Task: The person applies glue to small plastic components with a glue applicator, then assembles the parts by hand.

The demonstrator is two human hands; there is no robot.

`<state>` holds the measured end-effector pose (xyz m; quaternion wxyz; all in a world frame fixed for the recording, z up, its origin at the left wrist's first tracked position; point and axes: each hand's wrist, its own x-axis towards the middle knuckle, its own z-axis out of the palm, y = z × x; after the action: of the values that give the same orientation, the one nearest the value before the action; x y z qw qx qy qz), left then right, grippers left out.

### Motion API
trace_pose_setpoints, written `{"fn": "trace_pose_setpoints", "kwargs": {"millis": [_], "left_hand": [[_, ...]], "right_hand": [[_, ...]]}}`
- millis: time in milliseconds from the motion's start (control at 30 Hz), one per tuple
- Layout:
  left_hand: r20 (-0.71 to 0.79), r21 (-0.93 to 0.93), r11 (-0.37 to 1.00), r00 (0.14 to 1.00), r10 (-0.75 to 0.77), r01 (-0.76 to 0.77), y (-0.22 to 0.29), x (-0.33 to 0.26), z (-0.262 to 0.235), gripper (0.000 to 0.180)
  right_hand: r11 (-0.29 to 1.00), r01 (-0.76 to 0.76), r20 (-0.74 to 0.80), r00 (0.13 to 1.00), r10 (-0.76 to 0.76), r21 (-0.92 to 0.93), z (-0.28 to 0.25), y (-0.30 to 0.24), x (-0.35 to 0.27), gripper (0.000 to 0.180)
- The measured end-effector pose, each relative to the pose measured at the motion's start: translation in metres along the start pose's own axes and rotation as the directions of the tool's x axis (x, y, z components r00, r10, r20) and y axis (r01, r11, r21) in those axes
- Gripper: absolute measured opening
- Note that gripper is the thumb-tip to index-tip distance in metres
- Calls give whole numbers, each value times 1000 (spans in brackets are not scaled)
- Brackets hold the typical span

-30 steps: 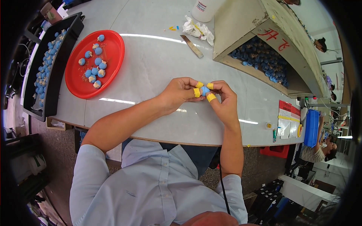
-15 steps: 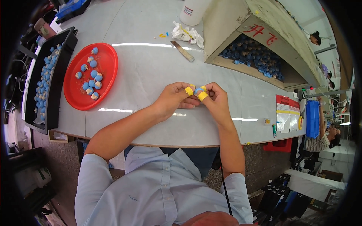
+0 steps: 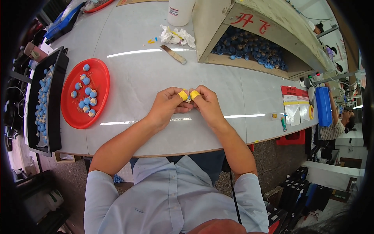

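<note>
My left hand (image 3: 165, 104) and my right hand (image 3: 207, 105) meet above the grey table, fingertips pinched together. Yellow tape wraps both thumbs. Between the thumbs shows a sliver of a small blue piece (image 3: 189, 98); the fingers hide most of it, so its full shape cannot be told. To the left, a round red plate (image 3: 70, 116) carries several small blue balls (image 3: 93, 101) with ragged cream-coloured bits on them. Neither hand touches the plate.
A long black tray (image 3: 57, 97) of similar blue balls stands at far left. A beige box (image 3: 212, 27) full of blue cup-like pieces (image 3: 253, 48) stands back right. A flat metal blade (image 3: 173, 54), crumpled tissue (image 3: 177, 37) and white bottle (image 3: 180, 13) lie or stand ahead. A blue bin (image 3: 323, 106) is at right.
The view has shifted slightly. My thumbs have come up side by side over the blue piece, covering more of it; earlier my right thumb lay lower and more blue showed.
</note>
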<state>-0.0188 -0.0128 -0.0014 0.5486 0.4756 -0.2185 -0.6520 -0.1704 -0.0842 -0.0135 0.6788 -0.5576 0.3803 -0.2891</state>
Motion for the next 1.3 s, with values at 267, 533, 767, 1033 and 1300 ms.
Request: {"fn": "trace_pose_setpoints", "kwargs": {"millis": [267,533,767,1033,1300], "left_hand": [[7,45,997,998,55,-55,-8,3,-1,22],[10,65,994,996,85,-85,-9,1,3,12],[13,65,993,996,93,-94,-12,3,3,13],[5,67,993,995,96,-97,-12,3,1,16],[-108,60,985,980,169,-163,-5,9,0,24]], "right_hand": [[983,154,-27,987,-158,-104,7,4,-5,22],[977,198,-25,979,-200,-77,9,3,-10,22],[971,217,-38,975,-221,-98,8,3,-9,24],[972,212,-66,973,-219,-101,12,2,-10,24],[989,143,-168,977,-135,37,11,0,-4,11]]}}
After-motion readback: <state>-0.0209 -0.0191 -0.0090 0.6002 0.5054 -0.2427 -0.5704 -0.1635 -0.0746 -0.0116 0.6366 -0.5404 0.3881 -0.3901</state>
